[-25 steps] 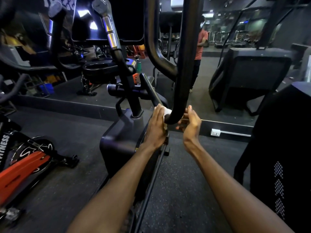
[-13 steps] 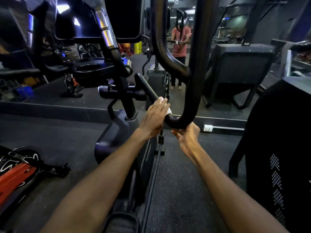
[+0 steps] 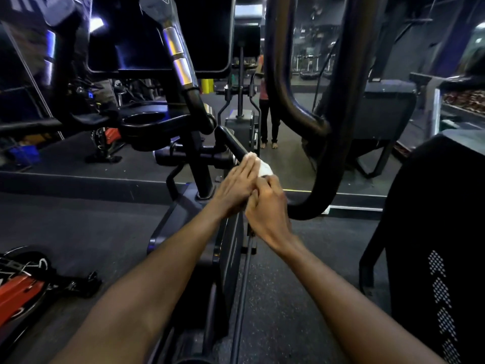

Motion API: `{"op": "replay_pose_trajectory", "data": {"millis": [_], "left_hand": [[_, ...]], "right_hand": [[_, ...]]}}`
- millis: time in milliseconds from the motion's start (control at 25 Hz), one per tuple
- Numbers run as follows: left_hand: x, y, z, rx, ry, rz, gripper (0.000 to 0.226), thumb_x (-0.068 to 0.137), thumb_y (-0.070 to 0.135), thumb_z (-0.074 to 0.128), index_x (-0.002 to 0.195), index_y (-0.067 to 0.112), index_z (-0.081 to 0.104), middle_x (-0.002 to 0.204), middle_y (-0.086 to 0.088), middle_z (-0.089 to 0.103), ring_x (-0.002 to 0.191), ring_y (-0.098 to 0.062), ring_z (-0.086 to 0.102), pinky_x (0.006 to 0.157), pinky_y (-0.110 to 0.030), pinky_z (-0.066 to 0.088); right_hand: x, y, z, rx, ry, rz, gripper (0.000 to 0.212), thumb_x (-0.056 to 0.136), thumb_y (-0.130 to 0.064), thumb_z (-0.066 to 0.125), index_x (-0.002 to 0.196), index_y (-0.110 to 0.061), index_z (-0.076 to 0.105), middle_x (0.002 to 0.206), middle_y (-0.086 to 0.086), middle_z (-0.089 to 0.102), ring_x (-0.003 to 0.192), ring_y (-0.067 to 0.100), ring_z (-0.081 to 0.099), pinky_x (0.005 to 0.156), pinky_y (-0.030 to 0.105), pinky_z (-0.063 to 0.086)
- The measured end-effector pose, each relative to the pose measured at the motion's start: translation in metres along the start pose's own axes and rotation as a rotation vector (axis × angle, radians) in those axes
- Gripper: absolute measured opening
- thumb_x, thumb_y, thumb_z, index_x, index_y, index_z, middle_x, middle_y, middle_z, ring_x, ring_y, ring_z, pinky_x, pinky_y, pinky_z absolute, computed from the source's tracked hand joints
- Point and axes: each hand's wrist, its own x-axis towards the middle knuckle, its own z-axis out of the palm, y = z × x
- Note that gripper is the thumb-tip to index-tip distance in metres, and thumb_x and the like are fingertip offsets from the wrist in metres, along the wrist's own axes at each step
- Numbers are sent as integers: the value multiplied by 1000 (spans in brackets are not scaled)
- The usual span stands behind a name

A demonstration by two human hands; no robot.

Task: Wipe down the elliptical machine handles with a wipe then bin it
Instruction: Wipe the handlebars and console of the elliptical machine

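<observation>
A white wipe (image 3: 263, 168) lies on the short black handlebar (image 3: 231, 141) of the elliptical machine. My left hand (image 3: 236, 185) lies over the bar with straight fingers pressing the wipe onto it. My right hand (image 3: 269, 210) is just behind, and its curled fingers pinch the wipe's near end against my left hand. The big curved black handle (image 3: 328, 153) loops down to the right of both hands, and neither hand touches it. An upright handle with silver sensor plates (image 3: 178, 56) rises at the upper left, below the dark console (image 3: 157, 35).
A red exercise bike (image 3: 21, 290) lies low on the left. A tall black machine (image 3: 446, 232) stands close on the right. A mirror wall ahead reflects a standing person (image 3: 265, 101). Dark rubber floor (image 3: 301, 298) runs between the machines.
My right hand has let go of the curved handle and moved left to the wipe. My left hand has slid the wipe up onto the short handlebar.
</observation>
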Motion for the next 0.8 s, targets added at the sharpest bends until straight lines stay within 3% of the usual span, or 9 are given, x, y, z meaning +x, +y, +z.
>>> {"op": "replay_pose_trajectory", "data": {"millis": [120, 240, 320, 440, 600, 640, 720, 800], "left_hand": [[5, -11, 6, -6, 42, 15, 64, 96, 29, 22, 154, 4, 12, 163, -15, 10, 151, -26, 8, 119, -45, 25], [14, -13, 8, -63, -13, -122, 66, 99, 21, 36, 155, 6, 4, 164, -16, 1, 152, -28, 1, 120, -46, 20], [17, -15, 12, -80, 4, -83, 68, 98, 20, 39, 155, 7, 4, 164, -16, 2, 152, -28, 1, 121, -41, 17], [22, -24, 14, -119, 44, -149, 66, 94, 21, 25, 154, 0, 7, 161, -22, 8, 151, -33, 8, 121, -44, 19], [24, -27, 19, -158, 10, -84, 71, 97, 8, 42, 152, -4, -2, 161, -25, -5, 151, -34, -4, 124, -39, 3], [25, -29, 21, -218, 36, -102, 73, 97, 8, 44, 152, -3, -2, 161, -23, -5, 151, -33, -1, 124, -38, 5], [27, -32, 21, -457, 96, -191, 74, 93, 9, 46, 155, 6, 5, 163, -18, 2, 148, -28, 19, 120, -37, 23], [34, -30, 20, -719, 167, -287, 59, 90, 20, 46, 147, 18, 35, 154, -13, 33, 132, -18, 44, 107, -27, 38]], "right_hand": [[21, -4, -4, -442, -101, 44, 29, 88, -13, 56, 117, -8, 59, 114, 11, 53, 99, 28, 54, 86, 40, 50], [34, -4, 3, -425, -164, 115, 23, 90, -11, 54, 113, -6, 60, 110, 13, 56, 99, 33, 58, 79, 41, 50], [44, -3, 9, -407, -155, 150, 22, 93, -10, 50, 113, -4, 59, 108, 14, 58, 98, 34, 61, 75, 41, 52], [51, -4, 13, -415, -164, 179, 24, 93, -11, 51, 114, -4, 59, 110, 15, 61, 98, 35, 64, 74, 41, 52], [60, -5, 16, -350, -186, 222, 20, 91, -16, 56, 109, -8, 61, 106, 13, 64, 97, 35, 64, 73, 40, 51], [63, -5, 17, -344, -192, 240, 20, 90, -16, 57, 107, -8, 62, 105, 13, 64, 97, 36, 64, 73, 40, 51], [69, -8, 18, -345, -217, 276, 20, 87, -13, 58, 106, -7, 63, 105, 14, 63, 98, 37, 62, 74, 41, 50], [72, -8, 19, -335, -229, 290, 19, 87, -12, 57, 104, -7, 62, 101, 13, 60, 98, 37, 61, 74, 41, 49]]}}
